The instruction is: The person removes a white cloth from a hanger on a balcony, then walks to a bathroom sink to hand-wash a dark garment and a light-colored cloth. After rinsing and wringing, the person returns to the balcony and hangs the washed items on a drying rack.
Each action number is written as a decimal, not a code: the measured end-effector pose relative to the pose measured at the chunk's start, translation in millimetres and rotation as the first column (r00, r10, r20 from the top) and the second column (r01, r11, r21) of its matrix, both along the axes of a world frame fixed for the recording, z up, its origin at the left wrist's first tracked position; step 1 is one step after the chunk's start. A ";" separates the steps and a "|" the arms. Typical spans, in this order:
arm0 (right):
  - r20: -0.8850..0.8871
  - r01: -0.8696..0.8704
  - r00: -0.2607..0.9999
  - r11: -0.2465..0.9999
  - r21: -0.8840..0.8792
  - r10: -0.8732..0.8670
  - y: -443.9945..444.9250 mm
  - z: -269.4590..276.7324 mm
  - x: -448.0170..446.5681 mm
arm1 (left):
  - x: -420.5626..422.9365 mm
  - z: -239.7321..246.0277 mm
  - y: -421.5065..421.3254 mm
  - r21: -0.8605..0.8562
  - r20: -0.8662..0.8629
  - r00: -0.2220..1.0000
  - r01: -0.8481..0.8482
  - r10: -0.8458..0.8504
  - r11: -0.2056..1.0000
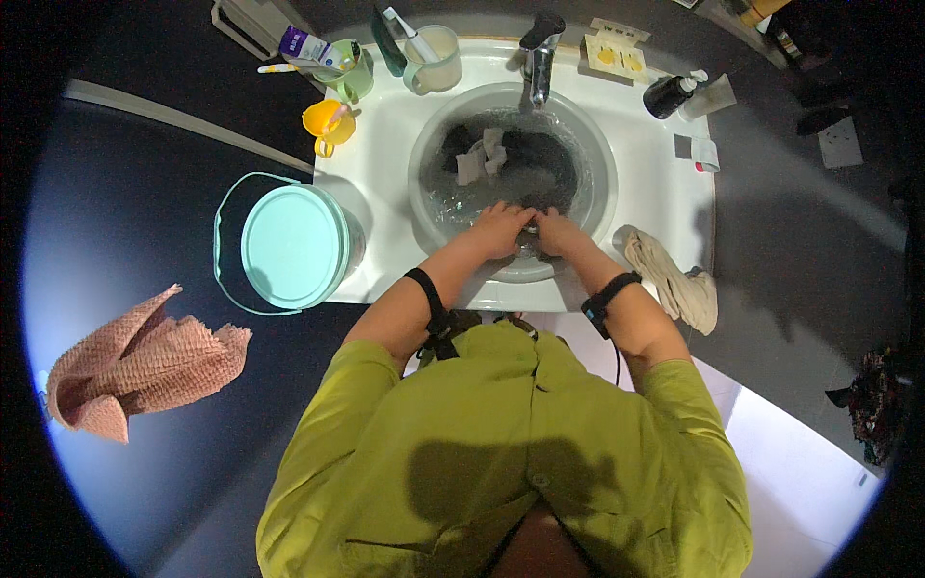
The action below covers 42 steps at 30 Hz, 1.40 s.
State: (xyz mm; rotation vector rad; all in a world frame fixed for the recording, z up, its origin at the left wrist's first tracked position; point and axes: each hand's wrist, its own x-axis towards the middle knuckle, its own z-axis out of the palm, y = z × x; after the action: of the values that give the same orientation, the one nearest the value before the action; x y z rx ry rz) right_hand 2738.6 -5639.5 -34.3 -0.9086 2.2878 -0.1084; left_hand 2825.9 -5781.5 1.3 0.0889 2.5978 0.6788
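In the head view a round grey plastic basin [605, 180] sits in the white washbasin, holding cloudy water with dark cloth [538, 152] soaking in it. A small pale-grey fabric piece [483, 159] floats towards the left of the water. At the near side of the basin, my left hand [500, 228] and my right hand [558, 233] are close together, fingertips nearly meeting. Both grip a bunched part of the dark cloth, with a small pale patch showing between them. My fingers partly hide the held cloth, and its lower part is under water.
The chrome faucet [540, 61] stands over the basin's far rim. A lidded turquoise bucket [295, 246] is at left, near a yellow cup [329, 124], a green cup [354, 76] and a translucent mug [433, 61]. Beige cloth [672, 278] hangs over the right edge; a black pump bottle [666, 97] stands behind.
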 end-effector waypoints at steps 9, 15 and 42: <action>0.223 0.031 0.971 0.877 -0.479 0.087 3.7 84.0 -47.3 | -1.5 -11.8 -20.1 0.350 -0.131 0.955 -0.205 0.265 0.914; 0.202 0.102 0.977 0.667 -0.738 0.075 17.0 249.2 -66.6 | -41.9 37.0 -21.0 0.431 -0.512 0.765 -0.166 0.392 0.887; -0.398 -0.177 0.849 0.522 -0.834 -0.348 32.1 287.0 -92.6 | -41.4 222.2 -93.5 0.734 -0.628 0.374 -0.005 0.682 0.679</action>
State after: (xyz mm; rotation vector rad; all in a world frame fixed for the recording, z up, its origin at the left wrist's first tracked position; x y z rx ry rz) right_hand 2646.1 -5607.4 252.7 -1.4301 2.7966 -1.3166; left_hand 2784.5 -5875.0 223.5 0.0512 3.1995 2.2541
